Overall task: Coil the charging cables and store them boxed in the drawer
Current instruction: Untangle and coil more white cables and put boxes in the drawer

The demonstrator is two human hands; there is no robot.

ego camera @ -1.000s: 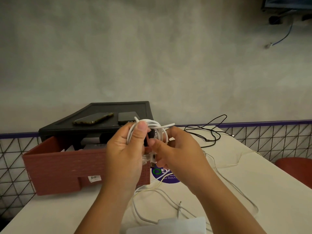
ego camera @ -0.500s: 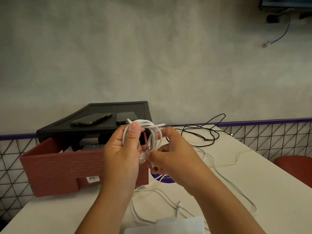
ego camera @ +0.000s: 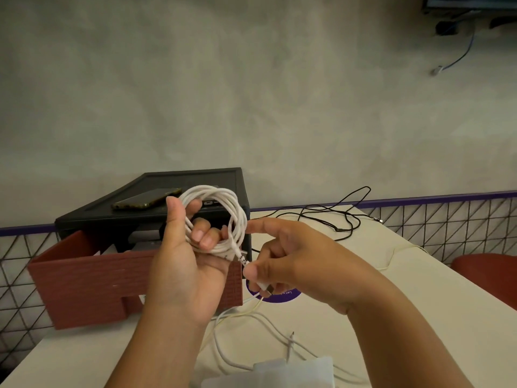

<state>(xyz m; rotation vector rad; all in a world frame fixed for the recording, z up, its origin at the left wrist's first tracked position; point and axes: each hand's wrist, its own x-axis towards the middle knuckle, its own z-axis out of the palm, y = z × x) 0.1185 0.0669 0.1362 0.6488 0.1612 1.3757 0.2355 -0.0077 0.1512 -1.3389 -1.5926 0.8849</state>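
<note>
- Head view: the white cable (ego camera: 237, 217) is wound into a round coil and held up above the table (ego camera: 419, 303), in front of the person.
- The left hand (ego camera: 184, 264) grips the coil, thumb upright against its left side and fingers curled through the loops.
- The right hand (ego camera: 282, 261) pinches the cable's free end between thumb and fingers just beside the coil's lower edge; its index finger points toward the coil.
- A red-brown box (ego camera: 84, 278) stands open on the table behind the left hand.
- Behind the box is a black stand (ego camera: 156, 217) with a phone (ego camera: 145, 198) lying on top.
- More loose white cables (ego camera: 251, 323) trail over the table below the hands, near a purple sticker (ego camera: 282, 296).
- A black cable (ego camera: 341, 217) lies in loose loops at the far side of the table, well apart from the hands.
- A pale object (ego camera: 293, 371) sits at the bottom edge of the view; I cannot tell what it is.
</note>
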